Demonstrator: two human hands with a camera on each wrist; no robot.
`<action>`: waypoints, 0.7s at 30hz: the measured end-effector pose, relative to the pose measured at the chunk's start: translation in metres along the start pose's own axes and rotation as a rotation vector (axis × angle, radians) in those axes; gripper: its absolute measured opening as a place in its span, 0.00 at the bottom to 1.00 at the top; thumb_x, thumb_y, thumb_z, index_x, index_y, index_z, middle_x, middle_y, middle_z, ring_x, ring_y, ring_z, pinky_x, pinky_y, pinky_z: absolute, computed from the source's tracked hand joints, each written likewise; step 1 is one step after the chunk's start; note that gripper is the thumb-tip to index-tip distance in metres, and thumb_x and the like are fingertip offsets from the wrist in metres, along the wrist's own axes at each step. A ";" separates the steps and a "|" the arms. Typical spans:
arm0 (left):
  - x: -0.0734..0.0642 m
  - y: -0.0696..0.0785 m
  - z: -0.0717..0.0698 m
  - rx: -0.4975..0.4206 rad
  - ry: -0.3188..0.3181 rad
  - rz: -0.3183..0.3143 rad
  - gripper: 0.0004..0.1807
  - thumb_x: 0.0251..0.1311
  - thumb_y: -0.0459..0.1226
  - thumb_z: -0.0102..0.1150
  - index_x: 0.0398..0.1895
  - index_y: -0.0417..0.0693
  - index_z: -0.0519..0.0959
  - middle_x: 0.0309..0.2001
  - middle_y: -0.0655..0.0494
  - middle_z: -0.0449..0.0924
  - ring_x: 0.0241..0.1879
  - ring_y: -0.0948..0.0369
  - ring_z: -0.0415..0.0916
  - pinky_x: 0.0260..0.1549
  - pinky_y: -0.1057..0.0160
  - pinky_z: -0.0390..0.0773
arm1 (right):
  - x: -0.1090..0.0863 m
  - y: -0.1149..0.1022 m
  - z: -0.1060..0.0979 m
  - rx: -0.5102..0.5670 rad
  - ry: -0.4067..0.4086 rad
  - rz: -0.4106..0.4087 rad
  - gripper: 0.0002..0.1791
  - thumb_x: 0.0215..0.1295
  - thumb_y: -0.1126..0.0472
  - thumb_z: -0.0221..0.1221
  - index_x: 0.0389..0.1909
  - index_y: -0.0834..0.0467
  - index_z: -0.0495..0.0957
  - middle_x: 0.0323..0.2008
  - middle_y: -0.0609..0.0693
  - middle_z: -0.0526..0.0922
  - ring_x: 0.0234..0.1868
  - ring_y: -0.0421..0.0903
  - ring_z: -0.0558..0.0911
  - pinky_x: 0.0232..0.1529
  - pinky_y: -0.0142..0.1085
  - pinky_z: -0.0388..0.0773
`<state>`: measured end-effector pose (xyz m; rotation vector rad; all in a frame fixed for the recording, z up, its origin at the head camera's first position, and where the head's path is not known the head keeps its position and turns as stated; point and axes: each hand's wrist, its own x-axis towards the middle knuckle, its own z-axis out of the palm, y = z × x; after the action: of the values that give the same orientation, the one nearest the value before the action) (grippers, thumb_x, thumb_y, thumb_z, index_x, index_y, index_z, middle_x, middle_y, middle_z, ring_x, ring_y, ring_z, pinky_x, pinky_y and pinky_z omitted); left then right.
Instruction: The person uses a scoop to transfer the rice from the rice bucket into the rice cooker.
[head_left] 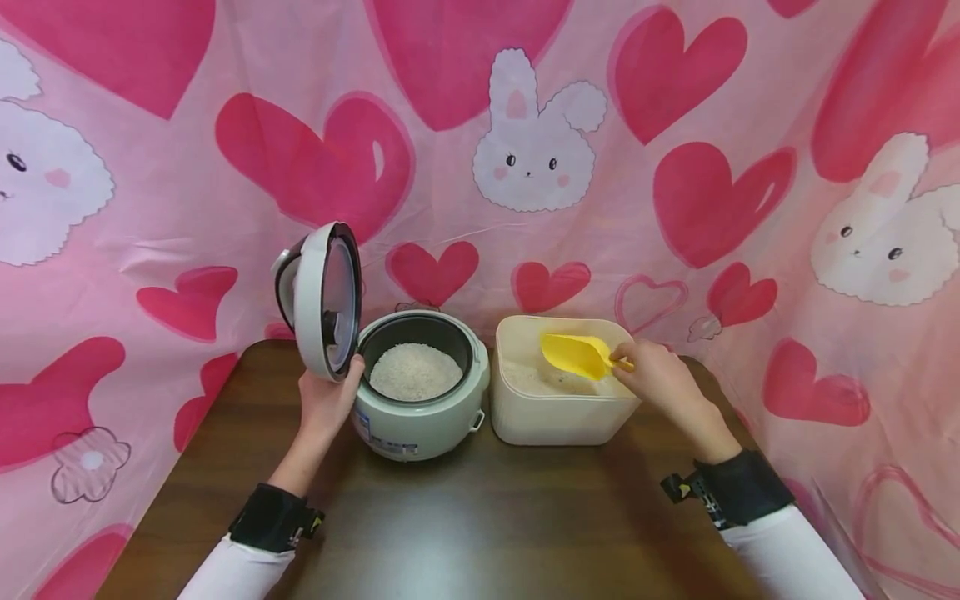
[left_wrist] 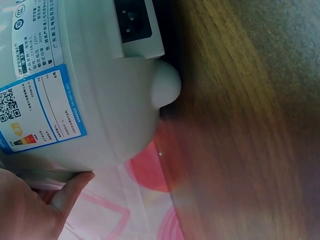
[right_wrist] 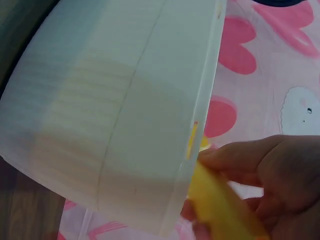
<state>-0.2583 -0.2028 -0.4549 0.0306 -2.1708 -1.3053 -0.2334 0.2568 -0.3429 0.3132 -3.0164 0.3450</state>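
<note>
A white rice cooker [head_left: 423, 429] stands on the table with a mound of white rice [head_left: 417, 372] in its dark inner pot. Its lid [head_left: 307, 304] is raised on edge at the cooker's left. My left hand [head_left: 327, 400] holds the lid by its lower edge, thumb on the near side, the other fingers hidden behind it. In the left wrist view the thumb lies close to the cooker's labelled side. My right hand [head_left: 654, 377] grips the handle of a yellow scoop [head_left: 577, 357], which is over a cream rice bin [head_left: 562, 421] holding more rice [head_left: 528, 375].
The bin stands directly right of the cooker, near the back of the dark wooden table [head_left: 480, 525]. A pink cloth [head_left: 442, 217] with hearts and rabbits hangs behind and at both sides. A small latch [head_left: 477, 422] juts from the cooker's right side.
</note>
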 end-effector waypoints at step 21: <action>-0.003 -0.003 0.006 0.000 0.029 0.026 0.14 0.62 0.34 0.63 0.46 0.32 0.75 0.40 0.34 0.82 0.40 0.39 0.75 0.42 0.40 0.72 | 0.021 -0.014 0.013 -0.330 -0.087 0.082 0.05 0.65 0.69 0.62 0.31 0.67 0.78 0.24 0.57 0.76 0.25 0.58 0.78 0.35 0.58 0.84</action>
<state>-0.2596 -0.1986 -0.4605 0.0217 -2.1399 -1.2826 -0.2522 0.2367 -0.3501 0.1811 -3.1043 -0.1669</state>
